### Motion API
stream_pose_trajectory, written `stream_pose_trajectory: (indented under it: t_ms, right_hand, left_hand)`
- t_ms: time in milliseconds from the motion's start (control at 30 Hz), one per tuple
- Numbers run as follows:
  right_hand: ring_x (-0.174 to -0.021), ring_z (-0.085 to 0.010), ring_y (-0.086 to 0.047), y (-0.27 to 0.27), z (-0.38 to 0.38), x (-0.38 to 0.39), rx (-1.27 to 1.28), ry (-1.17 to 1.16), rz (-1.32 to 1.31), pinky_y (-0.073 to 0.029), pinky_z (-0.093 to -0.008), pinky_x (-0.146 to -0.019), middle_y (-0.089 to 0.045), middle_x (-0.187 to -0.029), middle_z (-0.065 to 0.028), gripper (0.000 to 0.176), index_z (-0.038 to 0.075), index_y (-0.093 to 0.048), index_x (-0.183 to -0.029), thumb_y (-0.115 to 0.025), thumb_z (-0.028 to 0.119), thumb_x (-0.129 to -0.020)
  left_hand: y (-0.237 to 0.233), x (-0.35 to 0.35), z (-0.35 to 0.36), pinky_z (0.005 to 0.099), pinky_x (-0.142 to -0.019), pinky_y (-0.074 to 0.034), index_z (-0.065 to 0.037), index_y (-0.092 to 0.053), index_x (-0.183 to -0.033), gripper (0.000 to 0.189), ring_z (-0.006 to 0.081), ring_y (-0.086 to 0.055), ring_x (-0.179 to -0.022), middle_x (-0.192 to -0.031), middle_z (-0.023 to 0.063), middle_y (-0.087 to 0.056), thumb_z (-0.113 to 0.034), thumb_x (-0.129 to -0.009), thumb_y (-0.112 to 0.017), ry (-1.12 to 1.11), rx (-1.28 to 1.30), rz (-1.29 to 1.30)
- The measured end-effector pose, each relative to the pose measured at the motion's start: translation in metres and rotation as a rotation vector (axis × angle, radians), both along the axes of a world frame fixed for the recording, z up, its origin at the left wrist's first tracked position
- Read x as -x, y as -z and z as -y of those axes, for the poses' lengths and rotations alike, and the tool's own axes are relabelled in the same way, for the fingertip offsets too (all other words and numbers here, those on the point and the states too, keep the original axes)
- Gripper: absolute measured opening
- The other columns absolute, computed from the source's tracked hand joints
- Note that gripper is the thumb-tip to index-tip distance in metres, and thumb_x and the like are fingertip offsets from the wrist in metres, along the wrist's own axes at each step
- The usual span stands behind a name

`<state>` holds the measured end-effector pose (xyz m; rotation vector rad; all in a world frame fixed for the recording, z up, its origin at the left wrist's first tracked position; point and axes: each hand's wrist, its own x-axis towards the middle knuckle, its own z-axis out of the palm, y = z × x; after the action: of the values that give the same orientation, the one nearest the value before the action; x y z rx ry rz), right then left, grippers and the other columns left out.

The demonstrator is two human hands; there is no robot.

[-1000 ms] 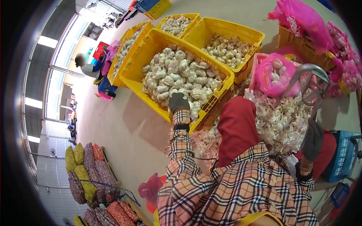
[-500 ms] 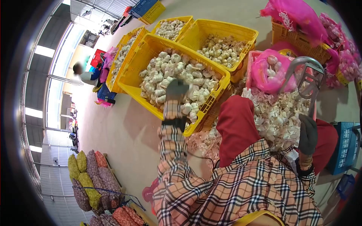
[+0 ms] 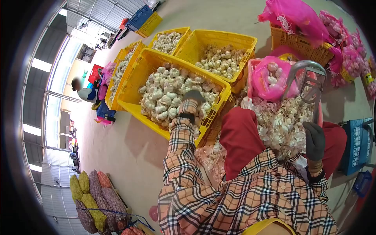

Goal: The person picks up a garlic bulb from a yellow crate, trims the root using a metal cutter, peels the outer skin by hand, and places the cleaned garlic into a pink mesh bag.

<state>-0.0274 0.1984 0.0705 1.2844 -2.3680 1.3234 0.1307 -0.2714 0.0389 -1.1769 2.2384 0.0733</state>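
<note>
My left hand [image 3: 194, 96], in a dark glove, is down among the white garlic bulbs [image 3: 161, 97] in the nearest yellow crate [image 3: 131, 92]. Its fingers are blurred, so whether they hold a bulb does not show. My right hand [image 3: 314, 141], also gloved, is closed at the lower end of a grey metal lever [image 3: 316, 107]. This lever belongs to a bent metal frame standing over a pink-rimmed bin [image 3: 250, 78]. Inside the bin are loose garlic skins [image 3: 280, 127] and a pink mesh bag [image 3: 274, 84] with several bulbs in it.
More yellow crates of garlic, including one with smaller bulbs [image 3: 223, 62], stand behind. An orange crate [image 3: 284, 41] carries pink mesh sacks [image 3: 299, 19]. A blue box [image 3: 355, 147] sits at right. Stacked sacks [image 3: 94, 199] lie lower left. Another person [image 3: 87, 93] is at far left.
My left hand has moved slightly right and down across the bulbs in the crate. My right hand stays at the lever. The whole view has shifted a little.
</note>
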Motion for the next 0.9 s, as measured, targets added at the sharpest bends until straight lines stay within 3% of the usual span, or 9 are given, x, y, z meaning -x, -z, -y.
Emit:
stream_pose_trajectory:
  t_ms: [67, 133, 167, 233, 333, 433, 467, 600, 900]
  right_hand:
    - [-0.087, -0.0264, -0.057, -0.008, 0.005, -0.002, -0.013, -0.007, -0.030, -0.046, -0.0334, -0.076, -0.059, -0.097, -0.0123, 0.020, 0.001, -0.062, -0.100, -0.056, -0.001, -0.081]
    - [-0.087, -0.0267, -0.057, -0.009, 0.007, -0.006, -0.040, -0.001, 0.001, -0.045, -0.0341, -0.075, -0.059, -0.097, -0.0121, 0.020, 0.002, -0.062, -0.100, -0.056, -0.001, -0.081]
    - [-0.087, -0.0270, -0.057, -0.010, 0.008, -0.006, -0.063, 0.004, 0.028, -0.045, -0.0347, -0.075, -0.059, -0.097, -0.0119, 0.021, 0.003, -0.062, -0.100, -0.057, 0.000, -0.080]
    - [-0.087, -0.0269, -0.057, -0.006, 0.007, -0.006, -0.058, 0.000, 0.001, -0.045, -0.0348, -0.075, -0.060, -0.096, -0.0116, 0.021, 0.004, -0.062, -0.100, -0.057, 0.000, -0.080]
    - [-0.088, -0.0266, -0.056, -0.007, 0.004, -0.005, -0.067, 0.010, -0.039, -0.044, -0.0348, -0.076, -0.060, -0.095, -0.0111, 0.022, 0.005, -0.062, -0.101, -0.058, 0.001, -0.079]
    - [-0.088, -0.0264, -0.056, -0.007, 0.002, -0.005, -0.074, 0.020, -0.040, -0.044, -0.0346, -0.076, -0.060, -0.095, -0.0106, 0.022, 0.006, -0.062, -0.101, -0.058, 0.001, -0.079]
    - [-0.087, -0.0264, -0.056, -0.007, 0.002, -0.004, -0.060, 0.021, -0.026, -0.043, -0.0346, -0.075, -0.060, -0.094, -0.0104, 0.022, 0.006, -0.062, -0.101, -0.058, 0.001, -0.079]
    - [-0.087, -0.0263, -0.056, -0.005, 0.002, -0.005, -0.044, 0.033, -0.037, -0.043, -0.0347, -0.075, -0.060, -0.094, -0.0103, 0.022, 0.005, -0.062, -0.101, -0.058, 0.001, -0.079]
    - [-0.083, -0.0255, -0.058, -0.013, 0.004, -0.005, 0.029, -0.001, -0.037, -0.045, -0.0321, -0.072, -0.060, -0.093, -0.0117, 0.024, 0.005, -0.062, -0.103, -0.058, 0.001, -0.080]
  left_hand:
    - [-0.006, 0.014, 0.011, 0.0381, -0.094, -0.042, -0.008, -0.053, -0.121, 0.050, 0.0276, -0.051, -0.112, -0.124, 0.0148, -0.052, -0.035, -0.079, -0.058, -0.038, -0.009, -0.102]
    - [-0.004, 0.023, 0.014, 0.0398, -0.094, -0.042, -0.007, -0.052, -0.123, 0.053, 0.0281, -0.051, -0.113, -0.121, 0.0158, -0.054, -0.036, -0.079, -0.059, -0.221, 0.092, -1.244]
    - [-0.001, 0.030, 0.012, 0.0398, -0.094, -0.042, -0.007, -0.052, -0.123, 0.053, 0.0281, -0.051, -0.113, -0.121, 0.0158, -0.054, -0.036, -0.079, -0.059, -0.213, 0.088, -1.250]
    - [0.015, 0.039, -0.004, 0.0400, -0.095, -0.041, -0.008, -0.052, -0.123, 0.052, 0.0292, -0.050, -0.114, -0.125, 0.0163, -0.050, -0.036, -0.079, -0.058, -0.035, 0.007, -0.323]
    - [0.081, 0.023, -0.006, 0.0385, -0.088, -0.045, -0.017, -0.057, -0.117, 0.051, 0.0277, -0.054, -0.107, -0.114, 0.0144, -0.058, -0.046, -0.075, -0.060, 0.102, 0.118, -0.152]
    - [0.077, 0.015, -0.013, 0.0418, -0.091, -0.044, -0.015, -0.054, -0.120, 0.049, 0.0279, -0.050, -0.114, -0.123, 0.0179, -0.051, -0.036, -0.077, -0.062, 0.272, 0.053, -0.360]
    - [0.079, 0.016, -0.007, 0.0406, -0.093, -0.042, -0.016, -0.052, -0.122, 0.051, 0.0294, -0.049, -0.115, -0.123, 0.0181, -0.051, -0.044, -0.080, -0.055, -0.051, -0.085, -0.281]
    - [0.060, 0.005, -0.026, 0.0396, -0.090, -0.044, -0.015, -0.047, -0.126, 0.063, 0.0318, -0.052, -0.110, -0.118, 0.0182, -0.055, -0.058, -0.080, -0.044, 0.078, 0.022, -0.416]
    - [0.062, -0.038, -0.045, 0.0325, -0.073, -0.049, -0.003, -0.055, -0.104, 0.037, 0.0197, -0.061, -0.085, -0.089, 0.0090, -0.062, -0.021, -0.074, -0.067, -0.402, -0.189, -1.194]
